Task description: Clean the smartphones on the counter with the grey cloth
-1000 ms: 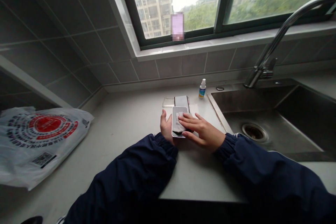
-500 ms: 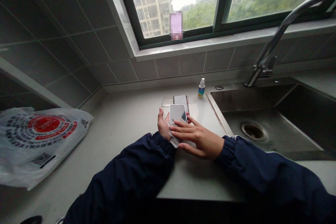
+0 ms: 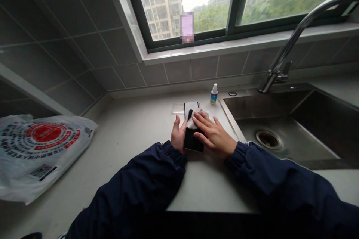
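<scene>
My left hand (image 3: pixel 178 134) is closed around the left edge of a smartphone (image 3: pixel 194 142), its thumb pointing up beside it. The phone's dark, glossy face is turned up, just above the counter. Across its upper part my right hand (image 3: pixel 215 135) presses a crumpled white wipe (image 3: pixel 192 123), with fingers long and fairly flat over it. Part of the wipe sticks out past the fingertips. Behind the phone lies a flat, pale-faced rectangular thing with a dark edge (image 3: pixel 190 105), partly covered. A clear phone case (image 3: pixel 177 108) lies to its left.
A small white bottle with a blue and yellow label (image 3: pixel 213 96) stands near the sink (image 3: pixel 238 129). The tap (image 3: pixel 280 59) arches over the basin. A white plastic bag with red print (image 3: pixel 45 153) lies at left. A window (image 3: pixel 207 3) is ahead.
My right hand has pushed the wipe from the phone's lower part to its upper part, baring the lower screen. The phone's face now looks dark instead of bright. My left hand still holds it.
</scene>
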`<action>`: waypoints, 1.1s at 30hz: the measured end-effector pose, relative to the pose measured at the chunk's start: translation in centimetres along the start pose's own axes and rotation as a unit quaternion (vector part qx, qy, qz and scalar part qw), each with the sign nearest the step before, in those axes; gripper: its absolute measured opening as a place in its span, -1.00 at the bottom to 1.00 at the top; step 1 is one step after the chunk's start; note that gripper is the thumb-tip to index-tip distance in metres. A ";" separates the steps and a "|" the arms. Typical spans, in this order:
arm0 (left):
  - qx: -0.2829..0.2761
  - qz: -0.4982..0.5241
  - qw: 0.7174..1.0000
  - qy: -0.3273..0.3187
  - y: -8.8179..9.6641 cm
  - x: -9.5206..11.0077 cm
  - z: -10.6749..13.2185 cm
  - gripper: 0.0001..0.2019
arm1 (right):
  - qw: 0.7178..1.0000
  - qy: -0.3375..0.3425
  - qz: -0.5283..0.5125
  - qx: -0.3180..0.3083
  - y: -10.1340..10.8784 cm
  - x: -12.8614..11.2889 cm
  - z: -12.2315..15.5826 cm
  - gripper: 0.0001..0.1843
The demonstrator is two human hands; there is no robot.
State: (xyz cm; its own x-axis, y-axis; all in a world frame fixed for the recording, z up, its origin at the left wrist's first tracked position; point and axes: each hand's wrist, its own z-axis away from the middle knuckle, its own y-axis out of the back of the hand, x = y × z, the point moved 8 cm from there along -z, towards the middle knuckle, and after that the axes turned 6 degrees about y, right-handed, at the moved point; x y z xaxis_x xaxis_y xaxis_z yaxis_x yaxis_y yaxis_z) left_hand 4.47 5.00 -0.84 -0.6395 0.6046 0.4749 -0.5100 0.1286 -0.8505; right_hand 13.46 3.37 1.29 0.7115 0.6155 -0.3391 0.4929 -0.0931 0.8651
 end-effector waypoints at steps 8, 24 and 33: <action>0.038 -0.008 0.999 0.019 0.5 0.3 0.3 -0.28 | 0.997 -0.039 -0.056 0.046 -0.1 2.3 0.1 -0.28; 0.006 -0.056 0.997 0.058 0.9 -0.4 -0.1 -0.36 | 0.993 -0.059 -0.083 0.058 -0.4 3.4 0.1 -0.27; -0.029 -0.077 0.993 0.079 1.3 -1.4 -0.4 -0.39 | 0.992 -0.056 -0.091 0.069 -0.4 3.4 0.2 -0.25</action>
State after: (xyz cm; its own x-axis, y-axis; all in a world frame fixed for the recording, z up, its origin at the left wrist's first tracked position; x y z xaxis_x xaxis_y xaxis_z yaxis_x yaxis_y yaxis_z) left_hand 4.98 4.62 -2.69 -0.4550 0.6898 0.5631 -0.5575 0.2723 -0.7842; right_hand 15.85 5.32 -0.27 0.6523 0.5422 -0.5297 0.6757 -0.0994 0.7304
